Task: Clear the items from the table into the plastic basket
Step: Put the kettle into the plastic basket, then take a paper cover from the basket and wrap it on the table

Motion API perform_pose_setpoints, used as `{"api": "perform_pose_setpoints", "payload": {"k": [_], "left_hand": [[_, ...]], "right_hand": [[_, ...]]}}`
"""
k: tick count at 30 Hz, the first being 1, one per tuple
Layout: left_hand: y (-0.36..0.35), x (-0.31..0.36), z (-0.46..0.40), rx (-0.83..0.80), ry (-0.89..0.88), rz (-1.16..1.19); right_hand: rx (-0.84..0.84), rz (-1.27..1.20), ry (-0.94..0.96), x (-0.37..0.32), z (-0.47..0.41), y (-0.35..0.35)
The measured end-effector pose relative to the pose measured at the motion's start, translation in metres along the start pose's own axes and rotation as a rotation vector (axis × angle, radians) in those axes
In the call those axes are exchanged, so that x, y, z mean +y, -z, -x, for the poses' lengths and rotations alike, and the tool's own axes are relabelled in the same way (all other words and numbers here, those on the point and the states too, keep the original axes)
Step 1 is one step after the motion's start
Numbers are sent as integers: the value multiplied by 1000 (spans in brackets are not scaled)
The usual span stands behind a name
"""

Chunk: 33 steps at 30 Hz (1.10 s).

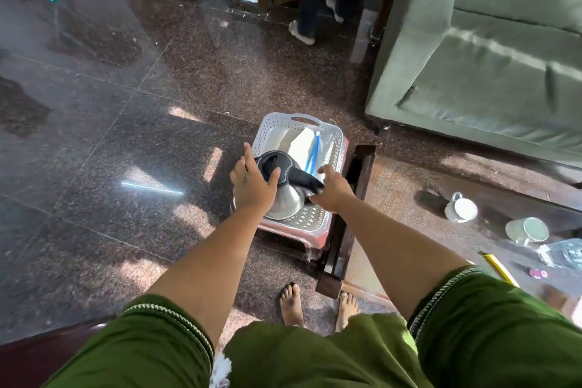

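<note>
A white plastic basket point(274, 123) stands on a pink stool point(283, 231) beside the table's corner. A steel kettle point(287, 202) with a black lid and handle is at the basket's near end. My left hand point(252, 187) presses on its left side with the thumb over the lid. My right hand point(334, 190) grips the end of the black handle. Behind the kettle, a white box point(300, 143) and a blue pen point(315, 151) lie in the basket. On the glass table point(393, 198) at the right lie two white mugs point(461, 207) point(527, 230), a yellow pencil point(499, 268), clear plastic point(563, 253) and a small pink item point(539, 273).
A green sofa point(491, 66) stands behind the table at the right. Another person's legs point(310, 9) are at the doorway at the back. My bare feet point(293, 304) stand on the dark polished floor by the table's dark wooden leg point(330, 280).
</note>
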<state>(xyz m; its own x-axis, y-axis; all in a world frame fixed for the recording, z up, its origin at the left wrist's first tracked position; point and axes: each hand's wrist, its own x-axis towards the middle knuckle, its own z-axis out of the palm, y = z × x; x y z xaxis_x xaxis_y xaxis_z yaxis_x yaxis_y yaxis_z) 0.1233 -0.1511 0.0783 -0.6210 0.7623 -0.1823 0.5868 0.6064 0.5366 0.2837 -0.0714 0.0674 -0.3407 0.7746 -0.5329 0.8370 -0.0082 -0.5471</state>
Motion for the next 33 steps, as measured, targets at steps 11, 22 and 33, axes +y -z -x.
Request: {"api": "perform_pose_setpoints", "payload": {"k": [11,22,33], "left_hand": [[-10,24,17,-18,-425,-338],[-30,68,-5,-168,-580,-331],[-49,85,-123,-383,-243,-453]], "right_hand": [[165,-180,-49,14,18,19],[263,-136,-124,33,-8,39],[19,-253,-255,17,-115,5]]}}
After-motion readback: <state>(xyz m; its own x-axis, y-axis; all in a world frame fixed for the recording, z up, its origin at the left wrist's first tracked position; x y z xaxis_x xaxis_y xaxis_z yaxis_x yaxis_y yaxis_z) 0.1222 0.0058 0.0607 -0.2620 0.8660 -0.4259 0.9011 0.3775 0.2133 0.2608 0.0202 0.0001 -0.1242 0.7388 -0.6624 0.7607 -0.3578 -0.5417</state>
